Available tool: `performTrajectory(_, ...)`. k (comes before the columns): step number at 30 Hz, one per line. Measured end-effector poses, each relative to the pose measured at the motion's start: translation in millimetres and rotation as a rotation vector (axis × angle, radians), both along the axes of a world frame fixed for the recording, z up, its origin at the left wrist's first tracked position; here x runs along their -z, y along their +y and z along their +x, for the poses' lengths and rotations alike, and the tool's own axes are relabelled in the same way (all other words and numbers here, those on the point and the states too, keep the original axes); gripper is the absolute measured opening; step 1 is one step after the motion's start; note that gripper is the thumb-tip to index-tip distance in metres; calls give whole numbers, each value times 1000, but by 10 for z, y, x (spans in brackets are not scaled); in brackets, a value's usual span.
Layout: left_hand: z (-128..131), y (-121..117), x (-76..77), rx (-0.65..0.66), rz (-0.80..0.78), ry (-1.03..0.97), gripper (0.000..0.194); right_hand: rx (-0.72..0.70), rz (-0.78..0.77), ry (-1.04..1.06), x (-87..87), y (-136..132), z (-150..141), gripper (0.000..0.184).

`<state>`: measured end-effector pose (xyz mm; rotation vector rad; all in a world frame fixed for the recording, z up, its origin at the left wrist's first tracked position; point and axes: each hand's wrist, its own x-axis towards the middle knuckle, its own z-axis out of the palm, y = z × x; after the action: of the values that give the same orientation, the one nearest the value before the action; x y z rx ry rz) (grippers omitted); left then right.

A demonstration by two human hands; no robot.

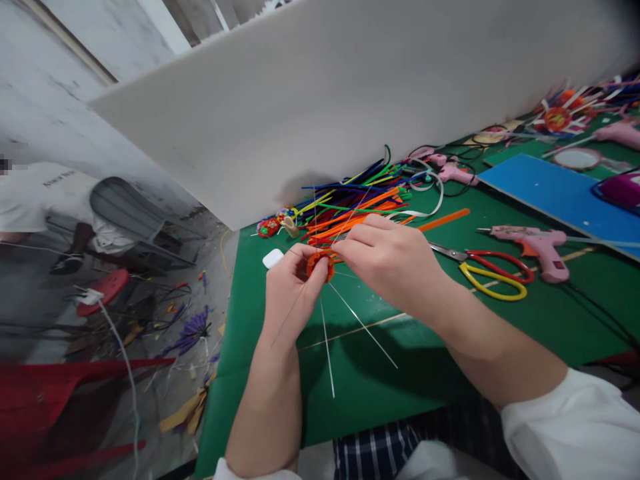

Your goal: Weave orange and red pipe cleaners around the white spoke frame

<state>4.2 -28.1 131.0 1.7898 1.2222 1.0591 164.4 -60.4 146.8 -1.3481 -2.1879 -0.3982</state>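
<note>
My left hand (290, 293) is closed around a small orange fuzzy disc (320, 264) with thin white wires sticking out of it like spokes (327, 347). My right hand (387, 257) pinches the disc's right edge with thumb and fingers. Both hands hover just above the green mat (425, 347). Just behind them lies a heap of coloured pipe cleaners (357, 200).
Red-and-yellow scissors (493, 272) and a pink glue gun (535, 243) lie to the right, a blue board (555, 190) beyond. A white panel (350, 93) stands behind the mat. A small white case (273, 258) sits left. Another person sits far left among floor clutter.
</note>
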Motion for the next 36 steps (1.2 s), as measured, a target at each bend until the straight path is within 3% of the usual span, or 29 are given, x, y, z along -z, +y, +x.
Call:
performTrajectory(7,21,-8,6,-17,-2,-22,13,92,-113,61,45,-38,-65,17)
performTrajectory(25,26,-31,-23,-61,46,-90,14,53,-88,84,68,-31,-87,18)
performTrajectory(36,52,5,12,-78,9,-70,15,133,-123,76,34,-29,-91,18)
